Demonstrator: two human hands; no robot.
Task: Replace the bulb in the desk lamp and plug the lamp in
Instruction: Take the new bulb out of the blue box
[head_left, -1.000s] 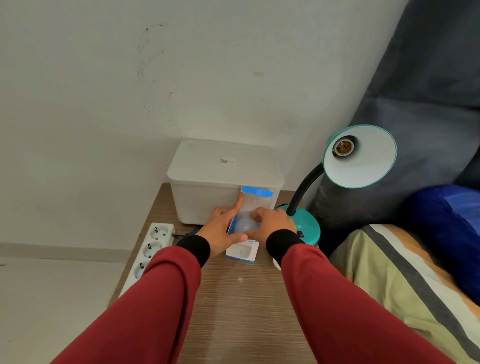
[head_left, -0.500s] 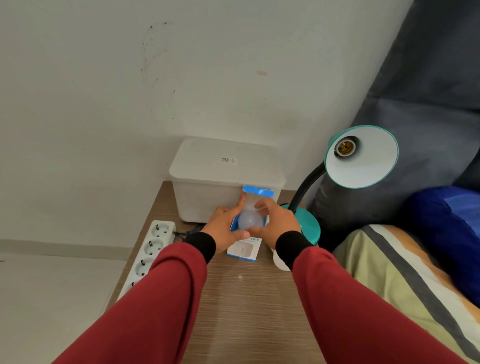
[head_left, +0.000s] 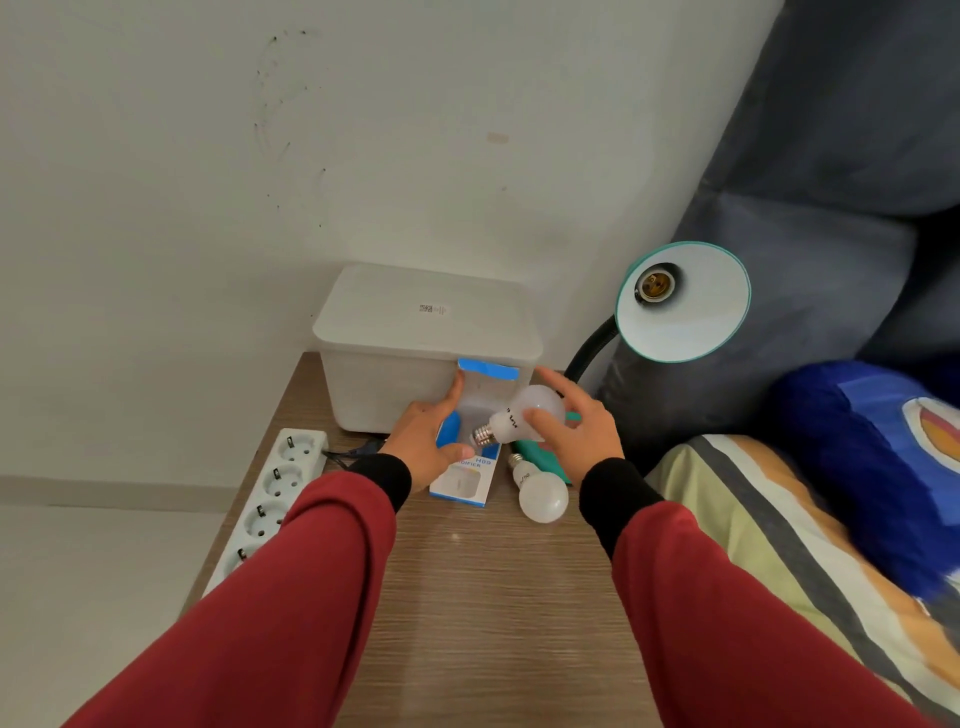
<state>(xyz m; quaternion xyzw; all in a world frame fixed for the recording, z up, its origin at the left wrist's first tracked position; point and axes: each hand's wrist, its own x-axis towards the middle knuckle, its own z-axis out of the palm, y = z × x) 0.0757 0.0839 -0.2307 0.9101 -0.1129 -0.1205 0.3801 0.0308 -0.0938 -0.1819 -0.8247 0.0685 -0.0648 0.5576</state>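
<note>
My right hand (head_left: 582, 431) grips a white bulb (head_left: 524, 413) by its globe, screw base pointing left, just clear of the open blue-and-white bulb box (head_left: 465, 467). My left hand (head_left: 426, 441) holds that box flat on the wooden table (head_left: 493, 597). A second white bulb (head_left: 537, 491) lies on the table to the right of the box. The teal desk lamp (head_left: 685, 306) stands at the right, its shade turned toward me with an empty socket (head_left: 653, 283). Its teal base (head_left: 543, 457) shows partly under my right hand.
A white power strip (head_left: 270, 493) with several sockets lies along the table's left edge. A lidded white plastic bin (head_left: 415, 338) sits against the wall behind the box. A grey cushion and a striped and blue blanket fill the right side.
The bulb has come out of the box: my right hand pulled it up and to the right. My left hand stayed on the box. The second bulb on the table has come into view.
</note>
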